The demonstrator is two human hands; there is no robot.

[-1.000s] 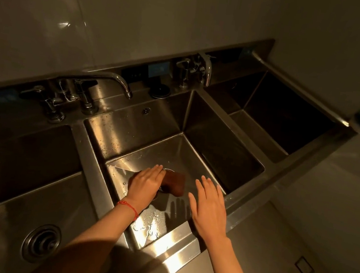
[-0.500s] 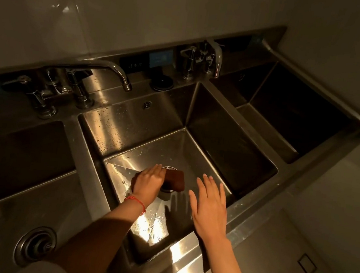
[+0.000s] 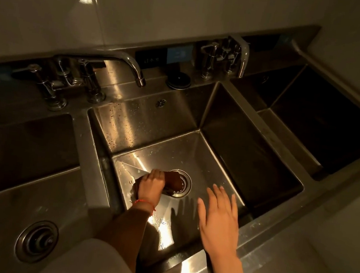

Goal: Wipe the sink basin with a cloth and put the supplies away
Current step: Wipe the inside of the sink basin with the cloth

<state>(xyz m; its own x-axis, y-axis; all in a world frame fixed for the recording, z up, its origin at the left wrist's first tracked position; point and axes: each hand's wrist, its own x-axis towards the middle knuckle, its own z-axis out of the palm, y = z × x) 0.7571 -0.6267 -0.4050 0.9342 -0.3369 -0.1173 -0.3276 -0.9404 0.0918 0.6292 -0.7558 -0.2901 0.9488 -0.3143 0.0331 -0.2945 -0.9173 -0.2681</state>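
Nearest the front rim of the middle sink basin (image 3: 238, 130), the right hand (image 3: 219, 218) hovers flat with fingers straight and spread, holding nothing; it looks free to brace on that front rim while the other arm scrubs. Just beyond it, on the basin floor toward the left wall, the left hand (image 3: 151, 187) presses down on the brown cloth (image 3: 174, 181), fingers bent over it, and the cloth's far end lies partly over the drain (image 3: 183, 184). Water beads shine on the floor near the front wall, so the wipe would do best pulled in overlapping strokes from walls toward the drain, cloth kept flat under the palm. Farther back, droplets speckle the rear wall below the faucet (image 3: 129, 62), probably needing a pass too.
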